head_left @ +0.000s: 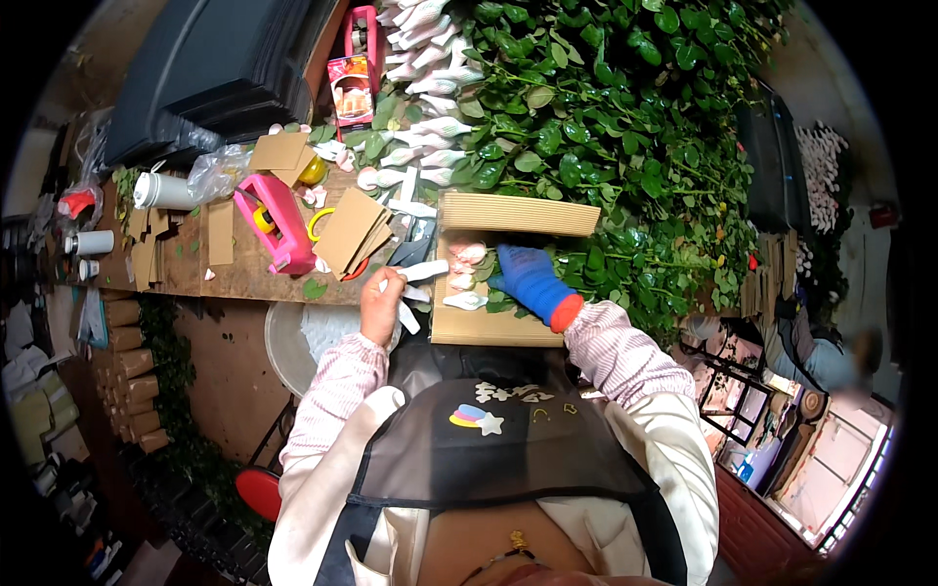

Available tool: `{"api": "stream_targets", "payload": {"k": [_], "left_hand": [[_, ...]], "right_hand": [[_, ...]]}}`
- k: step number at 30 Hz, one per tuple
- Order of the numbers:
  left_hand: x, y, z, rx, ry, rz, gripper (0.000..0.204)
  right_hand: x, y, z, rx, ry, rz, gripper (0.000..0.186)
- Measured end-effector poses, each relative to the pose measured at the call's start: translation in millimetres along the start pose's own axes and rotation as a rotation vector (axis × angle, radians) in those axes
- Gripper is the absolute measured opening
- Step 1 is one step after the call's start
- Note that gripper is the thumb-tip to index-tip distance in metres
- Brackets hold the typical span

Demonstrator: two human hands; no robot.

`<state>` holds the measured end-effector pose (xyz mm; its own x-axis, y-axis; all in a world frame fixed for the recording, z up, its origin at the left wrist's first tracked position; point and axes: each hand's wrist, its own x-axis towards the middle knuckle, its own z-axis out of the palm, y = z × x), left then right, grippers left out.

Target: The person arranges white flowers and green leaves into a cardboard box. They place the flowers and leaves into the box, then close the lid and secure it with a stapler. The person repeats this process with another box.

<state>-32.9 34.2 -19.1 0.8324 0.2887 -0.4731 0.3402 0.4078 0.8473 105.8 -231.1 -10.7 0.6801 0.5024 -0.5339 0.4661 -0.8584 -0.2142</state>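
My bare left hand (379, 307) is closed on a white foam net sleeve (425, 271), a soft tube whose end points toward the flowers. Another white sleeve (408, 317) pokes out below the fingers. A blue glove with an orange cuff covers my right hand (532, 281), which lies over leafy stems just right of the blooms; its fingertips are hard to make out. Between the hands, several pale pink roses (467, 256) rest on a corrugated cardboard sheet (493, 329), and a white-sleeved bud (466, 301) lies nearest me. The sheet's far part (518, 215) stands folded up.
Leafy rose stems (606, 117) cover the right of the table, with sleeved buds (430, 73) stacked along their left. At left lie a pink tape dispenser (277, 223), cardboard pieces (354, 232) and a white cup (164, 190). A white bucket (285, 347) stands below the table edge.
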Motion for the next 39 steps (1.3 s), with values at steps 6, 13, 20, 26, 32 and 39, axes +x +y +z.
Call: {"api": "stream_targets", "payload": {"k": [6, 13, 20, 26, 32, 39], "left_hand": [[-3, -15, -31, 0.532, -0.137, 0.079, 0.021], [21, -2, 20, 0.900, -0.565, -0.067, 0.039], [6, -43, 25, 0.307, -0.328, -0.172, 0.023], [-1, -54, -10, -0.416, 0.147, -0.363, 0.023], [-67, 15, -123, 1.153, -0.072, 0.111, 0.023], [-25, 17, -17, 0.836, -0.162, 0.221, 0.032]], "right_hand": [[-44, -36, -57, 0.116, 0.008, -0.062, 0.046], [-28, -46, -29, -0.174, -0.228, -0.175, 0.035], [-10, -26, 13, -0.254, -0.222, -0.294, 0.023], [-19, -35, -5, -0.231, -0.229, -0.310, 0.021], [-14, -41, 5, -0.290, -0.183, -0.426, 0.020], [-14, -41, -5, -0.255, -0.030, -0.561, 0.021]]}}
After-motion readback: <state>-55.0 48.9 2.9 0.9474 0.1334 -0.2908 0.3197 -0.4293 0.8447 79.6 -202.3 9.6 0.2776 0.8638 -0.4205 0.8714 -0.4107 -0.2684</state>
